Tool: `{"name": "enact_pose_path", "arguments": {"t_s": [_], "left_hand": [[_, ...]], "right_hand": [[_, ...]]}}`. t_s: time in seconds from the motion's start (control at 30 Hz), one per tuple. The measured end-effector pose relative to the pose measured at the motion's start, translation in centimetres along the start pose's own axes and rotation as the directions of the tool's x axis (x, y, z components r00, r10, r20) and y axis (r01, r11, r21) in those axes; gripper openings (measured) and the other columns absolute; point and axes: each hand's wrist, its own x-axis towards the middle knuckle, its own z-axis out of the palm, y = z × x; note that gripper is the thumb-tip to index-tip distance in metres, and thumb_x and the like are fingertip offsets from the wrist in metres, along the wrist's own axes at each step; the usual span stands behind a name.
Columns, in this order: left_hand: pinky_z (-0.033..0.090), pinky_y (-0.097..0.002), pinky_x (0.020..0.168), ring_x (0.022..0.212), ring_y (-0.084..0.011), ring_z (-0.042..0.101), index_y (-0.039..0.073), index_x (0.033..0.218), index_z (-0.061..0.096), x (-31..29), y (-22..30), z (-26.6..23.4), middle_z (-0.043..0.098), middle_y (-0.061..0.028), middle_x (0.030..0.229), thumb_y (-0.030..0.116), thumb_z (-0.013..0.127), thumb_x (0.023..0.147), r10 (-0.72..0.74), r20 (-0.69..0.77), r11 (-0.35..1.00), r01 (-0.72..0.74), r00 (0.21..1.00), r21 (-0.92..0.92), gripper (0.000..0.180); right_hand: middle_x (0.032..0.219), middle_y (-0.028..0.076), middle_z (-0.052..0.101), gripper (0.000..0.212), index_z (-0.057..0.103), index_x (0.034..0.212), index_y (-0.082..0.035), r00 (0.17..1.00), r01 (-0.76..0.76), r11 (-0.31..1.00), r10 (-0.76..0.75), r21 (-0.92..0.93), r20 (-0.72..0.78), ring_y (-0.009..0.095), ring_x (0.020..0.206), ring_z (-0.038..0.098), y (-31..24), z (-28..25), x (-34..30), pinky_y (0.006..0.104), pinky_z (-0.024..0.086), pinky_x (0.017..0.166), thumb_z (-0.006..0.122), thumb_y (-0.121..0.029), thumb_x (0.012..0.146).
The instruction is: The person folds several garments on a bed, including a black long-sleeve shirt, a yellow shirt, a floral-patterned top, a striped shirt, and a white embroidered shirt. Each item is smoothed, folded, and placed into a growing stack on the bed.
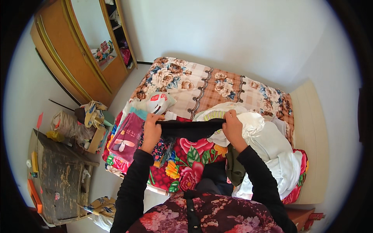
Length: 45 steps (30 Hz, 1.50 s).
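Observation:
Between my two hands a black cloth garment [190, 130] is stretched out sideways above the bed; its exact kind I cannot make out. My left hand [152, 132] pinches its left upper corner, and my right hand [234, 130] grips the right one. Below lies a red blanket with large flowers [186, 171]. Close to my left hand is a folded purple-pink towel [125, 136], with a dark flower-print cloth [156, 149] beside it. Near my right forearm are an olive-green cloth [235, 167] and a heap of white clothes [272, 143].
A brown floral sheet [221, 83] covers the bed's far part, and a white plastic bag [161, 101] rests on it. The headboard [312, 139] stands at right. At left are a mirrored wardrobe [74, 50], a worn wooden table [58, 178] and piled bags [68, 124].

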Motion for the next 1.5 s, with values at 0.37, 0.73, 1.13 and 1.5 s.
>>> {"name": "enact_pose_path", "arguments": {"t_s": [0.37,0.73,1.13,1.5], "left_hand": [[0.046,-0.0408,0.074,0.084,-0.036,0.058,0.003,0.083,0.063,1.1,0.5,-2.5,0.058,-0.013,0.087,-0.007,0.049,0.07,-0.01,-0.022,0.985,0.013,1.0,0.171,0.021],[0.046,-0.0227,0.052,0.064,-0.0114,0.059,-0.004,0.089,0.061,-5.3,-2.8,-8.6,0.059,-0.0062,0.076,-0.009,0.041,0.07,-0.422,0.337,0.816,0.515,0.842,-0.264,0.028],[0.047,-0.0391,0.076,0.084,-0.0349,0.059,0.0,0.083,0.061,-5.9,-8.3,-12.4,0.061,-0.0165,0.086,-0.002,0.052,0.067,-0.186,-0.129,0.936,0.215,0.974,0.28,0.018],[0.046,-0.0451,0.059,0.066,-0.0361,0.062,0.001,0.105,0.052,-15.3,-8.6,-10.1,0.06,-0.0218,0.074,0.004,0.048,0.082,-0.487,-0.338,0.85,0.527,0.805,0.029,0.024]], "right_hand": [[0.088,0.014,0.055,0.023,0.057,0.091,-0.002,0.976,-0.183,0.804,0.216,0.566,0.008,0.031,0.089,0.056,0.2,3.5,3.6,0.035,0.043,0.082,0.049,0.005,0.07],[0.087,0.01,0.059,0.024,0.059,0.092,-0.003,0.93,-0.201,0.827,-0.007,0.525,0.368,0.025,0.081,0.06,-3.7,3.0,2.2,0.0323,0.048,0.069,0.051,0.004,0.071],[0.084,0.017,0.063,0.02,0.062,0.089,-0.001,0.938,-0.049,0.783,-0.177,0.62,0.298,0.035,0.08,0.06,-8.8,11.9,5.8,0.0376,0.048,0.074,0.052,-0.002,0.071],[0.065,0.016,0.063,0.025,0.057,0.083,0.003,0.833,-0.316,0.863,0.054,0.394,0.55,0.033,0.06,0.063,-10.1,12.6,-1.7,0.0406,0.049,0.057,0.054,-0.022,0.084]]}}
